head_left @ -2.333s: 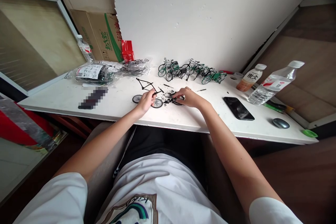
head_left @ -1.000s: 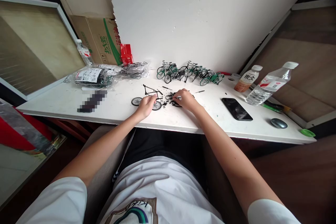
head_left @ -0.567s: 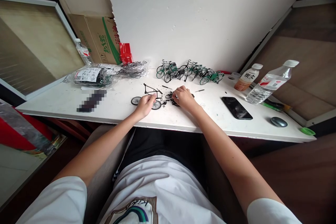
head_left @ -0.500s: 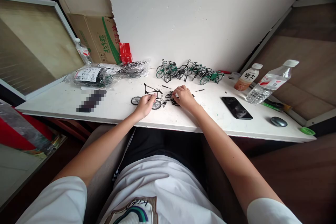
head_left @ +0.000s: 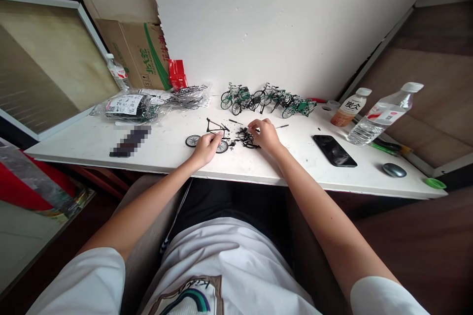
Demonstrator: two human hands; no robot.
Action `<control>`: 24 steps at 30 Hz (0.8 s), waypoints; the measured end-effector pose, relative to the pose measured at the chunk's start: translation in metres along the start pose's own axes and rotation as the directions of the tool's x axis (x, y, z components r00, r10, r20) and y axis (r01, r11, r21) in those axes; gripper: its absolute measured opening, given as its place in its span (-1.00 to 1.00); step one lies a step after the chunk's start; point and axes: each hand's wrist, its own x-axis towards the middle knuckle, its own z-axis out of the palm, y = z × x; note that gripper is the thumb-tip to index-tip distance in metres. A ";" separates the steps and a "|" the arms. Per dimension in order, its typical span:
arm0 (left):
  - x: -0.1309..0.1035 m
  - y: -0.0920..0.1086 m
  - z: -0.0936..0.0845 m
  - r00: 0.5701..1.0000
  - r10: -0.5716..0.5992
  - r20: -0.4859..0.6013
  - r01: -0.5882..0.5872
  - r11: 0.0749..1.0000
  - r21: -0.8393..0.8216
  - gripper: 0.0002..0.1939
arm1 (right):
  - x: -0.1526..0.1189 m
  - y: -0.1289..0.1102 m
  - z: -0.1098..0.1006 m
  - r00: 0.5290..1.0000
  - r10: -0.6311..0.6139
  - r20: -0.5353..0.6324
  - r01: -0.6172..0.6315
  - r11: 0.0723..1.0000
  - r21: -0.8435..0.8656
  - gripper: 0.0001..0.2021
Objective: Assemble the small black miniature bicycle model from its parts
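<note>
My left hand (head_left: pixel 207 150) is closed, thumb against fingers, on a small black model bicycle frame (head_left: pixel 213 128) just above the table. A spoked toy wheel (head_left: pixel 192 141) lies left of this hand and another wheel (head_left: pixel 222 146) shows at its fingertips. My right hand (head_left: pixel 265 135) is over a heap of small black bicycle parts (head_left: pixel 247 139). Its thumb and forefinger are brought together in a pinch; whatever is between them is too small to make out. A few tiny parts (head_left: pixel 232 143) lie between the hands.
Several finished green and black model bicycles (head_left: pixel 271 98) stand at the back. Thin screwdrivers (head_left: pixel 235 121) lie nearby. Bagged parts (head_left: pixel 129 107) are at left. A phone (head_left: pixel 334 150), a mouse (head_left: pixel 394 170), a drink bottle (head_left: pixel 350 107) and a water bottle (head_left: pixel 384 115) occupy the right side.
My right hand has lifted and shifted slightly right, uncovering more of the black parts heap. The left hand stays on the frame, almost unmoved. The whole view has shifted a little.
</note>
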 end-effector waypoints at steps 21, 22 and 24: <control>0.002 0.000 0.001 0.999 -0.043 0.005 0.043 0.999 -0.005 -0.42 | -0.005 -0.006 0.001 0.976 -0.189 0.109 0.205 0.964 -0.168 -0.74; 0.002 -0.001 0.001 0.999 -0.039 0.006 0.039 0.999 -0.006 -0.42 | -0.005 -0.005 0.001 0.973 -0.196 0.121 0.214 0.964 -0.158 -0.74; 0.003 -0.002 0.001 1.000 -0.031 0.004 0.031 0.999 -0.010 -0.42 | -0.005 -0.005 0.003 0.965 -0.213 0.154 0.235 0.961 -0.144 -0.73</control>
